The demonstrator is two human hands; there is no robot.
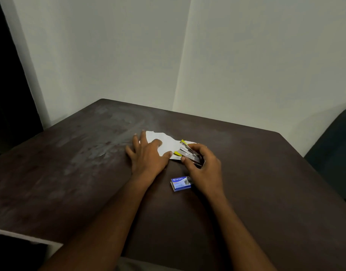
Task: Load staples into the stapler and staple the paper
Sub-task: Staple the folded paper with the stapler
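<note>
A torn white paper (167,143) lies on the dark brown table (256,182). My left hand (146,155) rests flat on the paper's left part, fingers spread. My right hand (203,163) grips a small metal stapler (187,152) with yellow tips; its jaws stand apart at the paper's right edge. A blue staple box (180,183) lies on the table just in front of my hands, partly behind my right wrist.
The table fills most of the lower view and its far edges meet pale walls. A dark cushioned seat (332,151) stands at the right. The table's left front edge (27,238) drops off to a dark floor.
</note>
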